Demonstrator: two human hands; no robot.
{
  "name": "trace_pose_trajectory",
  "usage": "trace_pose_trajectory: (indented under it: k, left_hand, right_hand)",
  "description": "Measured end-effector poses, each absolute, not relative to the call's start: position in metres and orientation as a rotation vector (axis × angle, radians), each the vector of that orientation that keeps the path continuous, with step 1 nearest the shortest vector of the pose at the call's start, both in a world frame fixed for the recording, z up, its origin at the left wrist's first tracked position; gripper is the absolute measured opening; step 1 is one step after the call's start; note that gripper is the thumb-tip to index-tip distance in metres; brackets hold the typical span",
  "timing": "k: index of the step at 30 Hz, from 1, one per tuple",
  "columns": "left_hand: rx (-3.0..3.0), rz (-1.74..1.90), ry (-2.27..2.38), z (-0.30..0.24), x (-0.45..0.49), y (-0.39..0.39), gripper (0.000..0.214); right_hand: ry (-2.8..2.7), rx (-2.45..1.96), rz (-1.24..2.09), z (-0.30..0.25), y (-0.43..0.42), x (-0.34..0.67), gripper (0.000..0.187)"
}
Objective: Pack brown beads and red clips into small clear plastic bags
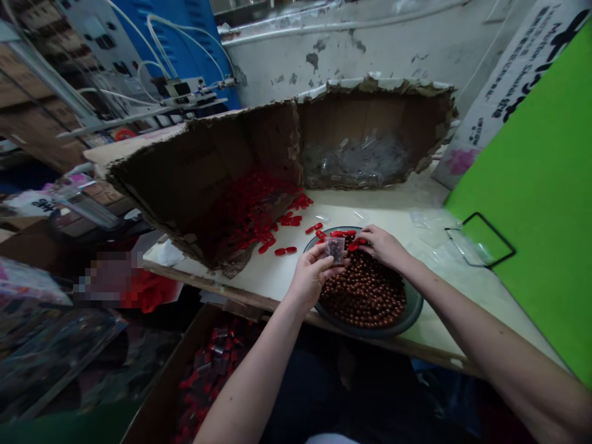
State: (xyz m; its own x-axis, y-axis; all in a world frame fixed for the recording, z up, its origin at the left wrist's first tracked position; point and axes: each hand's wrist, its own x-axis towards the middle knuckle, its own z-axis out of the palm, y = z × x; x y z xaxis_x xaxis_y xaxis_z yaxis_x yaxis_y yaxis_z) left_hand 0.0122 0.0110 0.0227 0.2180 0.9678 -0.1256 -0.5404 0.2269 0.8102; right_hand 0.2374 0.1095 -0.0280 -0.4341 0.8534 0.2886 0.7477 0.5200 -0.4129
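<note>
My left hand pinches a small clear plastic container, with something dark showing through its wall. To its right, my right hand has its fingers closed on a red plastic cap. Both hands are over a dark round basin filled with shiny brown balls. More red caps lie at the basin's far rim, beyond the left hand's fingers.
Red caps spill from a cardboard box onto the white table. Another cardboard compartment holds clear containers. A box of red-capped containers sits below the table's edge. A green panel stands at right, a machine at back left.
</note>
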Motion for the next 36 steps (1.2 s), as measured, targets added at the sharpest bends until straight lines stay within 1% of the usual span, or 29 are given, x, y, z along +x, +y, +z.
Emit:
trace_pose_trajectory:
  k: [3,5,6,8,11,14,16,21,25,28,32,36]
  left_hand:
    - [0.664,1.146,0.679,0.030,0.010,0.009,0.035]
    - [0.625,1.133,0.648,0.033,0.009,0.007,0.033]
    - [0.609,1.127,0.642,0.034,0.009,0.007,0.034]
    - [0.615,1.102,0.656,0.033,0.011,0.006,0.038]
    - [0.713,1.059,0.730,0.028,0.019,0.005,0.039]
    - [0.801,1.016,0.784,0.022,0.028,0.000,0.040]
    - [0.849,0.980,0.775,0.020,0.032,-0.004,0.040]
    - [0.898,0.957,0.773,0.025,0.033,-0.012,0.037]
    - [0.970,0.967,0.832,0.030,0.032,-0.017,0.031]
    - [1.094,0.994,0.929,0.031,0.033,-0.020,0.026]
    - [1.272,1.044,1.006,0.025,0.036,-0.023,0.024]
    - [1.265,1.059,1.031,0.013,0.039,-0.023,0.024]
  right_hand:
    - [-2.294,-1.305,0.263,-0.022,0.108,0.242,0.014]
    - [-2.202,-1.329,0.322,-0.013,0.101,0.245,0.015]
    - [-2.110,-1.342,0.419,-0.007,0.095,0.245,0.016]
    - [-1.848,-1.330,0.719,0.009,0.081,0.241,0.021]
    - [-1.484,-1.207,1.130,0.036,0.056,0.229,0.030]
    - [-1.374,-1.132,1.361,0.058,0.037,0.215,0.033]
    - [-1.414,-1.145,1.433,0.065,0.029,0.209,0.034]
    - [-1.486,-1.202,1.493,0.065,0.021,0.211,0.034]
    - [-1.504,-1.235,1.448,0.062,0.017,0.212,0.032]
    - [-1.500,-1.237,1.405,0.060,0.011,0.209,0.034]
    - [-1.447,-1.243,1.346,0.054,0.003,0.202,0.036]
    - [-1.377,-1.238,1.327,0.043,-0.004,0.198,0.035]
